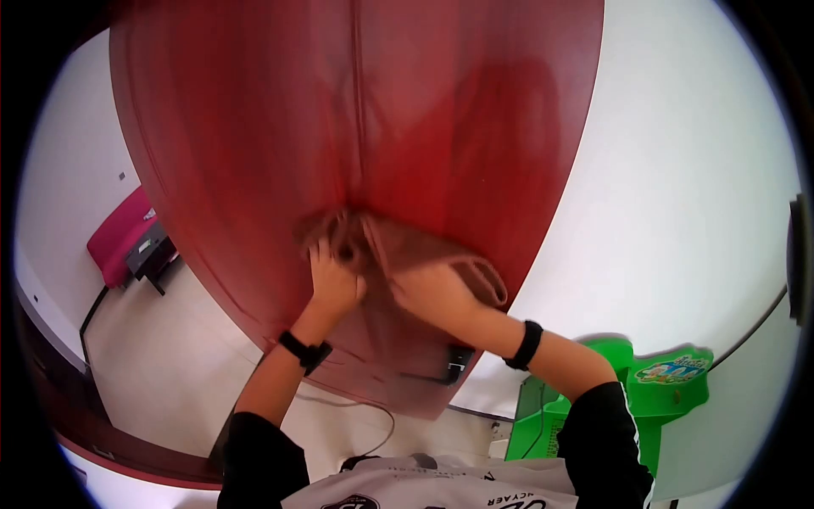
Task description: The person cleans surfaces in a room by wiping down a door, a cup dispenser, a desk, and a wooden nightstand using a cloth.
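A brown cloth (pixel 424 248) is bunched and folded against the glossy dark red panel (pixel 424 110), near its lower middle. My left hand (pixel 335 276) is closed on the cloth's left, crumpled end. My right hand (pixel 437 297) grips the lower edge of the cloth near its middle, and a folded loop of it sticks out to the right past the hand. Both hands are close together, with a small gap between them. Some fingers of the right hand are hidden by the cloth and blur.
At the lower right stands a green plastic unit (pixel 670 399) with a sticker. A black item (pixel 458 363) lies at the panel's bottom edge, and a cable (pixel 386 428) runs across the floor. A pink sofa (pixel 119 233) and a dark low table (pixel 153 250) are at the left.
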A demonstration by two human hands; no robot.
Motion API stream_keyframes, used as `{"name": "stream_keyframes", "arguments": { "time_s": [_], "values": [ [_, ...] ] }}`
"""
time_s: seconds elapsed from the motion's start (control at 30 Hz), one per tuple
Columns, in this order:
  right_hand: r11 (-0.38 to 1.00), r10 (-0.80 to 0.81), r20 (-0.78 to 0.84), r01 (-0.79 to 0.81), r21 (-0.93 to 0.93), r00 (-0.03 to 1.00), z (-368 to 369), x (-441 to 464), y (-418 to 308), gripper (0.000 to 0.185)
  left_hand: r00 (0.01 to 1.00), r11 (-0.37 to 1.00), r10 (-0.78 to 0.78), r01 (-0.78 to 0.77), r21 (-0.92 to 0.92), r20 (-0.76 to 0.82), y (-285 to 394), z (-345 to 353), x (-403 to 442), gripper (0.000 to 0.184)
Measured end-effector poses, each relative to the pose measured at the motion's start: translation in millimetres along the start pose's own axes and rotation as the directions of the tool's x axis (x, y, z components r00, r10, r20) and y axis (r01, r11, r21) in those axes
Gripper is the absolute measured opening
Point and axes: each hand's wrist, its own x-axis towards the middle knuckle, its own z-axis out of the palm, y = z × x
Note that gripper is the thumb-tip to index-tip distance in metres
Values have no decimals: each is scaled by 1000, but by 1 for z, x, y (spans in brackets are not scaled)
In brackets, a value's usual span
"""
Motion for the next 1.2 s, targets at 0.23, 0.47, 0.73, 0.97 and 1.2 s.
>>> {"name": "stream_keyframes", "arguments": {
  "time_s": [0.23,0.47,0.73,0.97,1.2],
  "values": [
    [954,197,190,-233,191,962,-21,2,-31,38,988,987,106,-90,-134,113,-9,-21,-16,63],
    [910,407,-434,-399,113,804,-81,99,-25,71,960,987,-77,36,-154,-269,-99,-74,94,59],
    [850,388,-632,-526,-36,671,-76,153,-44,67,961,997,-64,49,-63,-267,-155,-55,48,67],
    [866,416,-441,-494,-73,795,-12,115,-103,65,984,980,171,-175,-90,-54,-187,-28,-47,67],
    [857,434,-502,-515,-25,748,-65,159,-88,60,978,990,116,-129,-63,-173,-206,-83,24,63]
  ]
}}
